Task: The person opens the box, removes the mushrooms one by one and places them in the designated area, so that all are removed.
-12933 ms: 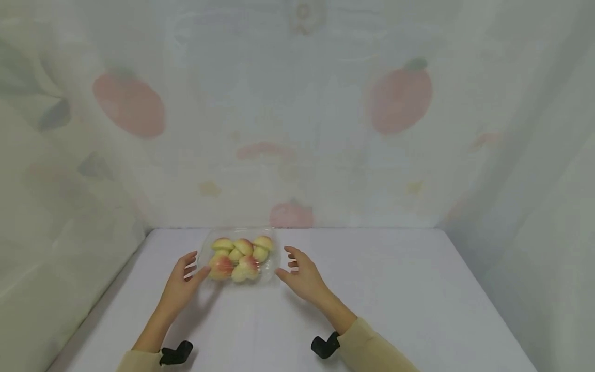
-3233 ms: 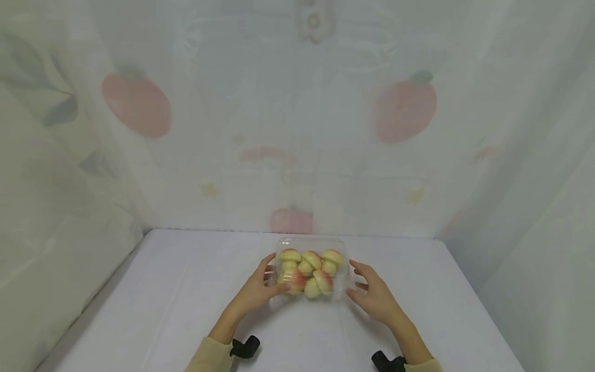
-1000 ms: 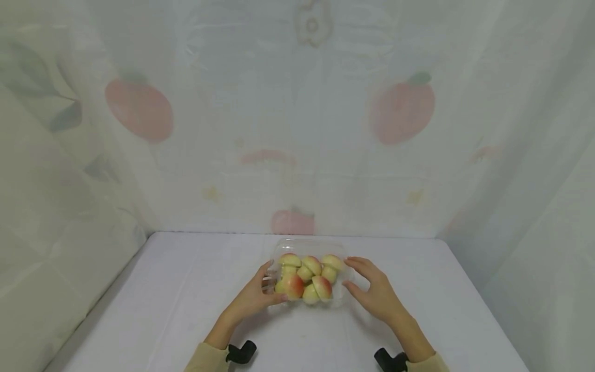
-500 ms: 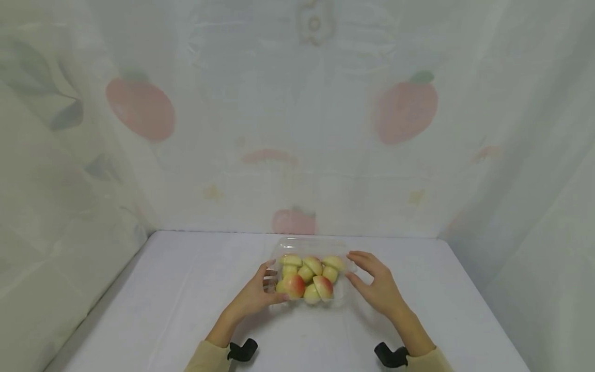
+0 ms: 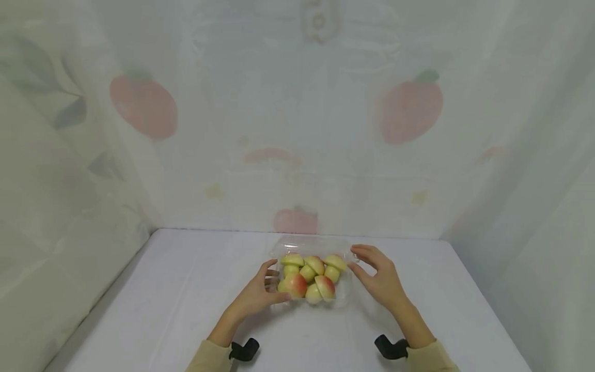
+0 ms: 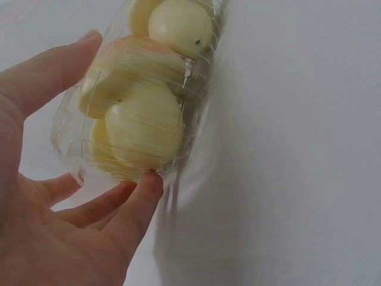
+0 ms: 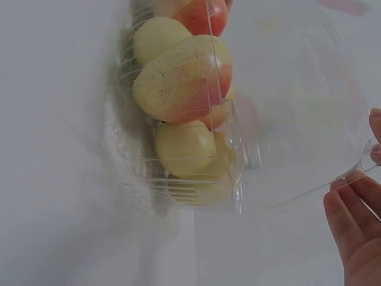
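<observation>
Clear plastic clamshell box (image 5: 343, 295) was situated at the far part of the white table (image 5: 176, 289). Its lid (image 5: 309, 243) was already raised, but not yet laid fully back. By the left hand (image 5: 257, 293), the box was held between thumb and curved fingers; by the right hand (image 5: 385, 281), the lid was pinched at its corner. Mushroom-shaped pieces (image 5: 313, 265) were left inside.

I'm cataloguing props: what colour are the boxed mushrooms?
The mushrooms are pale yellow with reddish patches, clearest in the head view.

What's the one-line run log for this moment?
left hand: grips clear base at its left end | right hand: pinches lid by its edge | lid: raised | contents: mushroom-shaped pieces, in base
</observation>
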`<state>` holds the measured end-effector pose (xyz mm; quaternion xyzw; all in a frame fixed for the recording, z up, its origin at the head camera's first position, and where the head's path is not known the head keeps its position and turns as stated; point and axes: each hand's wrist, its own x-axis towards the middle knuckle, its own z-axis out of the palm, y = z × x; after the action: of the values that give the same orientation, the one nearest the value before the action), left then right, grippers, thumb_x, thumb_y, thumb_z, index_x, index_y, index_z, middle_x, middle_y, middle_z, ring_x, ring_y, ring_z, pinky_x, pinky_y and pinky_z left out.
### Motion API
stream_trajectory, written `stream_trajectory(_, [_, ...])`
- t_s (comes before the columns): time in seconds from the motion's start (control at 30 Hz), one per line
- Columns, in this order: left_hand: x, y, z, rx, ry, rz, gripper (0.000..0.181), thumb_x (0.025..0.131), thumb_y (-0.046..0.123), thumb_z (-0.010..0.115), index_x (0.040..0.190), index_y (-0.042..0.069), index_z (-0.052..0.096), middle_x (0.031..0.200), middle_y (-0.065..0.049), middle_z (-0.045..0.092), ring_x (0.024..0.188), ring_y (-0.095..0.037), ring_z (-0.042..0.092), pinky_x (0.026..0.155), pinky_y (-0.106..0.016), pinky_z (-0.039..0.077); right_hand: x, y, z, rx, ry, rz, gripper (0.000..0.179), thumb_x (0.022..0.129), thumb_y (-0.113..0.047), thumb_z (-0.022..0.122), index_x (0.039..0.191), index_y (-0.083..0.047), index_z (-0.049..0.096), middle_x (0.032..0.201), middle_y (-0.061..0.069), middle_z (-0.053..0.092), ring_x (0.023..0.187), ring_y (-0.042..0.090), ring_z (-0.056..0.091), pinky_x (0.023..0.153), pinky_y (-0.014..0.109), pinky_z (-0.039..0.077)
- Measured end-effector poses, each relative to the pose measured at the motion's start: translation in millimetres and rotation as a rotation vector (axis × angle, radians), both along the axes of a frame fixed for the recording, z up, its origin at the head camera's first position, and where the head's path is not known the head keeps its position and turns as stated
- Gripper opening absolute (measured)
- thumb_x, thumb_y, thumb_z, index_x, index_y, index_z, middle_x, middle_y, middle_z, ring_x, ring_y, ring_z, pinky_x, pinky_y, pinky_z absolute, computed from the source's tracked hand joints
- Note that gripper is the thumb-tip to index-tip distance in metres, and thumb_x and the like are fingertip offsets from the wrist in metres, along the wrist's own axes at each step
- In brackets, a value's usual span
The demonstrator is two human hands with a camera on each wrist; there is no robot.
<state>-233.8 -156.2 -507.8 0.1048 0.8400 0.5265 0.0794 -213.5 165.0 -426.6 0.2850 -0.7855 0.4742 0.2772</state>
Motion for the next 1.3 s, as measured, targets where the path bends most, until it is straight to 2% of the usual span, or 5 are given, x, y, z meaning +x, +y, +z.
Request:
stream_trajectory(0.3, [1.1, 0.8, 1.6, -0.019, -0.003, 0.006, 0.104, 0.078, 0.038, 0.089, 0.157, 0.011, 0.027, 0.142, -0.015, 0.05, 0.129, -0.038, 0.052, 0.104, -0.053, 0.046, -10.0, 1, 3.1, -0.064, 0.007, 0.021, 0.031, 0.078, 0.02, 0.075, 0.106, 0.01, 0.07, 0.109, 0.028, 0.067, 0.097, 0.044, 0.068, 0.091, 0.023, 0.055])
stream_trajectory(0.47, [1.1, 0.8, 0.8, -0.022, -0.008, 0.009, 0.104, 0.078, 0.038, 0.089, 0.157, 0.011, 0.027, 0.142, -0.015, 0.05, 0.13, -0.037, 0.051, 0.105, -0.053, 0.046, -13.1, 1, 8.4, -0.071, 0.005, 0.02, 0.026, 0.08, 0.02, 0.074, 0.103, 0.01, 0.07, 0.105, 0.028, 0.067, 0.095, 0.043, 0.068, 0.09, 0.022, 0.055])
stream_trajectory(0.8, [2.6, 1.2, 1.0, -0.017, -0.011, -0.004, 0.105, 0.079, 0.038, 0.088, 0.158, 0.009, 0.026, 0.142, -0.016, 0.05, 0.129, -0.038, 0.051, 0.104, -0.053, 0.047, -21.9, 4, 9.3, -0.118, -0.02, 0.053, 0.026, 0.08, 0.021, 0.073, 0.103, 0.011, 0.069, 0.104, 0.029, 0.066, 0.096, 0.04, 0.065, 0.086, 0.043, 0.058])
stream_trajectory(1.03, [1.2, 0.1, -3.3, -0.018, -0.001, -0.013, 0.105, 0.079, 0.038, 0.088, 0.158, 0.008, 0.025, 0.142, -0.018, 0.05, 0.129, -0.039, 0.051, 0.104, -0.053, 0.047, -29.8, 6, 9.6, -0.164, -0.046, 0.089, 0.021, 0.082, 0.021, 0.071, 0.103, 0.017, 0.066, 0.102, 0.032, 0.064, 0.095, 0.044, 0.062, 0.088, 0.027, 0.058])
stream_trajectory(1.3, [1.9, 0.1, -3.3, -0.01, 0.007, -0.017, 0.105, 0.08, 0.038, 0.088, 0.158, 0.008, 0.024, 0.142, -0.02, 0.049, 0.129, -0.041, 0.051, 0.105, -0.054, 0.046, -40.0, 6, 9.0, -0.186, -0.048, 0.098, 0.019, 0.083, 0.02, 0.071, 0.101, 0.017, 0.065, 0.101, 0.033, 0.062, 0.095, 0.036, 0.063, 0.087, 0.024, 0.057])
